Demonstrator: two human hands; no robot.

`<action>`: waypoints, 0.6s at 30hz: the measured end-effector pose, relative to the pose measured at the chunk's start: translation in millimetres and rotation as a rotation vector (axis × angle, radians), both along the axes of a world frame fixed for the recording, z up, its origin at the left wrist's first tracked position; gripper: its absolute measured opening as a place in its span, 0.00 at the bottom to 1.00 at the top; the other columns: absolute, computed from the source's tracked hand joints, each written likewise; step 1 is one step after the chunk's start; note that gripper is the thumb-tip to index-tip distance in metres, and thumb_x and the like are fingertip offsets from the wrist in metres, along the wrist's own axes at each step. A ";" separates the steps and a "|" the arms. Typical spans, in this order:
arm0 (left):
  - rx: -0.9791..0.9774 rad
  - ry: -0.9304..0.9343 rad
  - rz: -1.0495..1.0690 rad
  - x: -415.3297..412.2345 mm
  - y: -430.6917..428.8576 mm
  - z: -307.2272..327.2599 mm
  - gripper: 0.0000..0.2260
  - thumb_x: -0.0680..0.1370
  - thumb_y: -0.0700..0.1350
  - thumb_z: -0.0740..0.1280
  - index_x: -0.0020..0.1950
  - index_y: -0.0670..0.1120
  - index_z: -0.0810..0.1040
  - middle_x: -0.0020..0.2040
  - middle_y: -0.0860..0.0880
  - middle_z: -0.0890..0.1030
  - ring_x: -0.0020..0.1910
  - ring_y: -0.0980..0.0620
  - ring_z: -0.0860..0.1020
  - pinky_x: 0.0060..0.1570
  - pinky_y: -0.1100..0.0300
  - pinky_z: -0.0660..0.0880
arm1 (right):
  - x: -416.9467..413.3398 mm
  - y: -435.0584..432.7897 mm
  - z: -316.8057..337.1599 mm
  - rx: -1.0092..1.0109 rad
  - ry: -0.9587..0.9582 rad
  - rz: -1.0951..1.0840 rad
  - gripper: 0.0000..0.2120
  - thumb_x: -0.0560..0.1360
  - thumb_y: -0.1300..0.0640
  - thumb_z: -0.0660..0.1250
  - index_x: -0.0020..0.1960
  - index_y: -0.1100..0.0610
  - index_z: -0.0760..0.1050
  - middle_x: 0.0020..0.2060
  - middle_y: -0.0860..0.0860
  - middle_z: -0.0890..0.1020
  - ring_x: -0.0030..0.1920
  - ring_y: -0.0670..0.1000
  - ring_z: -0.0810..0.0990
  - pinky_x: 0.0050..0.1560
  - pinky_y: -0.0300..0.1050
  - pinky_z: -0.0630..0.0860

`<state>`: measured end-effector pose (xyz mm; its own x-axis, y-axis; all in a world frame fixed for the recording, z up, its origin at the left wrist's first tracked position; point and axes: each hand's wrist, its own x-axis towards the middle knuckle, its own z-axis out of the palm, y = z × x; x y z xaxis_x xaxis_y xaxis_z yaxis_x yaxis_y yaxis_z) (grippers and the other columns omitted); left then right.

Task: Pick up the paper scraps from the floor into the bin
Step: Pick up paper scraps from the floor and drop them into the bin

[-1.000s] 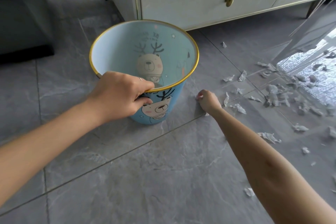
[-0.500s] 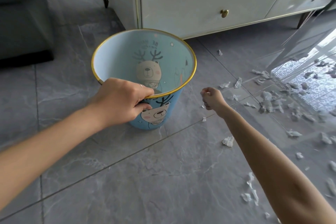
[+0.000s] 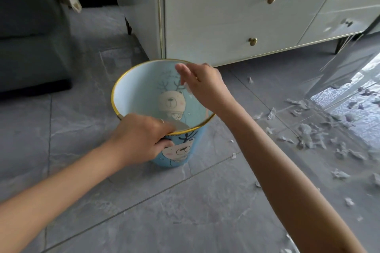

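Note:
A light blue bin (image 3: pixel 135 92) with a gold rim and bear pictures stands on the grey tiled floor. My left hand (image 3: pixel 141 137) grips its near rim, fingers inside, thumb outside. My right hand (image 3: pixel 202 84) hovers over the bin's mouth at the far right, fingers spread. A small white paper scrap (image 3: pixel 188 89) shows just below those fingers, inside the rim line; whether it touches the hand I cannot tell. Several torn paper scraps (image 3: pixel 308 135) lie scattered on the floor to the right.
A white drawer cabinet (image 3: pixel 226 16) with gold knobs stands right behind the bin. A dark grey sofa (image 3: pixel 30 47) sits at the far left. At the right a patterned rug (image 3: pixel 353 113) carries more scraps. Small scraps (image 3: pixel 341 174) dot the tiles near my right forearm.
My right hand lifted off the floor with a scrap, swung left over the bin and opened its fingers. My left hand kept its grip on the rim.

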<state>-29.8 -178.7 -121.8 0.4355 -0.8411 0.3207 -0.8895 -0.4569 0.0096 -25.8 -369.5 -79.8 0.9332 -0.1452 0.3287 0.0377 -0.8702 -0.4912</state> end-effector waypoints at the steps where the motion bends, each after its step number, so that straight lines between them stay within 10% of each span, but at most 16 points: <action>1: 0.002 -0.018 -0.008 0.4 -0.3 0.5 0.14 0.67 0.56 0.60 0.36 0.49 0.80 0.25 0.54 0.77 0.22 0.50 0.75 0.22 0.66 0.58 | 1.4 0.2 0.1 -0.088 0.125 0.042 0.27 0.79 0.39 0.48 0.41 0.52 0.80 0.44 0.44 0.78 0.57 0.52 0.73 0.58 0.48 0.63; 3: 0.010 -0.031 -0.016 0.1 -0.1 2.1 0.10 0.65 0.55 0.66 0.35 0.48 0.80 0.25 0.54 0.76 0.21 0.50 0.75 0.23 0.68 0.54 | 0.1 -5.1 1.8 -0.164 0.278 0.110 0.25 0.79 0.39 0.47 0.44 0.45 0.81 0.58 0.42 0.76 0.66 0.47 0.65 0.69 0.53 0.52; 5: 0.021 -0.012 -0.018 -1.1 -0.1 3.9 0.08 0.63 0.52 0.69 0.34 0.48 0.78 0.24 0.54 0.75 0.21 0.50 0.74 0.26 0.71 0.49 | -4.3 -15.9 0.3 0.012 0.224 0.175 0.19 0.80 0.44 0.52 0.48 0.45 0.81 0.52 0.43 0.81 0.56 0.37 0.73 0.64 0.49 0.60; 7: 0.022 0.005 -0.013 -1.5 -0.2 4.0 0.08 0.63 0.52 0.69 0.33 0.48 0.76 0.24 0.54 0.74 0.21 0.50 0.73 0.26 0.72 0.48 | -9.0 -26.1 -7.9 0.291 -0.113 0.127 0.09 0.78 0.53 0.62 0.47 0.51 0.81 0.38 0.45 0.82 0.36 0.38 0.77 0.46 0.43 0.71; 11: 0.027 0.031 0.002 -2.0 -0.2 3.4 0.08 0.65 0.52 0.68 0.33 0.49 0.74 0.26 0.54 0.75 0.24 0.50 0.74 0.26 0.70 0.50 | -25.0 -57.5 -54.5 0.678 -0.567 -0.380 0.05 0.74 0.62 0.65 0.43 0.54 0.73 0.30 0.44 0.73 0.28 0.38 0.70 0.33 0.31 0.66; 16: 0.033 0.045 -0.007 -3.3 -0.6 5.7 0.08 0.67 0.52 0.67 0.33 0.49 0.73 0.26 0.54 0.74 0.24 0.50 0.74 0.26 0.70 0.49 | -63.6 -124.7 -174.7 0.422 0.444 -0.483 0.11 0.75 0.60 0.65 0.57 0.58 0.75 0.42 0.52 0.77 0.43 0.51 0.77 0.41 0.41 0.69; 18: 0.034 0.042 -0.006 -3.1 0.4 5.7 0.08 0.67 0.52 0.66 0.34 0.49 0.73 0.27 0.54 0.74 0.25 0.50 0.74 0.26 0.70 0.49 | -76.8 -131.8 -201.8 0.352 0.504 -0.477 0.13 0.75 0.62 0.62 0.59 0.61 0.75 0.46 0.57 0.79 0.48 0.58 0.78 0.42 0.42 0.69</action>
